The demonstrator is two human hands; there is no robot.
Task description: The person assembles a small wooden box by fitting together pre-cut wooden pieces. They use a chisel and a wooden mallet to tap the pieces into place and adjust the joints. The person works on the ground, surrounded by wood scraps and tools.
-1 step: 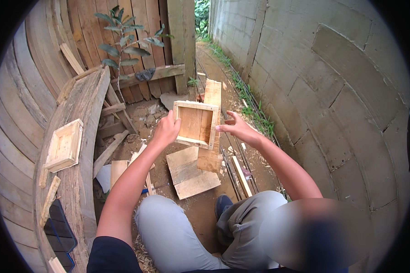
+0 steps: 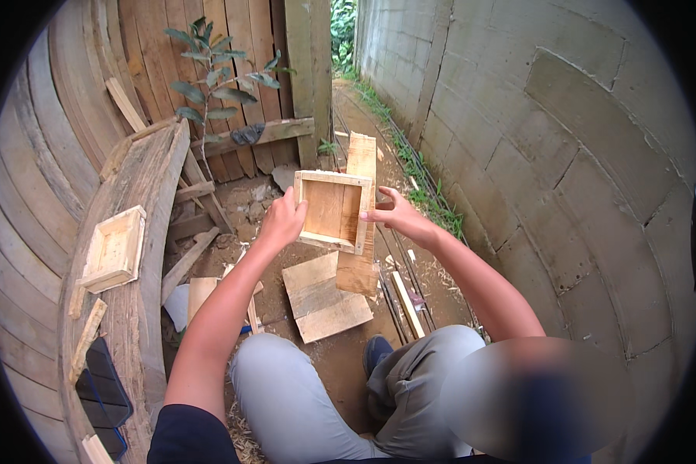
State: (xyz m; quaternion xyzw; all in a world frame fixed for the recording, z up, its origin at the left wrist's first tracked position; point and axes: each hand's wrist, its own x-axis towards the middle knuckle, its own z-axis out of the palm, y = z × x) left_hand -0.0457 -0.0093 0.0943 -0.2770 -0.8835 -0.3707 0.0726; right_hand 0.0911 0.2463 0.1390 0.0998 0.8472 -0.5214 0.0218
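A square frame of pale wooden strips [image 2: 329,242] is held up in front of me, tilted so I look into it. Brown wood shows inside; I cannot tell whether it is a bottom of its own. My left hand [image 2: 284,220] grips its left side, thumb on the near face. At the right side, the thumb of my right hand [image 2: 400,216] presses the edge, its index finger bent and raised beside it. Behind the frame stands a long upright plank [image 2: 356,272], partly covered by it. Lower down lies a flat piece of joined boards [image 2: 317,298].
On the rough wooden bench [image 2: 143,332] at left are a shallow wooden box [image 2: 116,247], a wood strip [image 2: 89,340] and a dark flat device [image 2: 104,387]. A block wall [image 2: 549,178] runs along the right. Offcuts, rods and a narrow batten [image 2: 407,301] lie on the ground.
My right hand's fingers have drawn in a little closer to the frame's right edge. The view has shifted very slightly; the frame and my left hand stay nearly in place.
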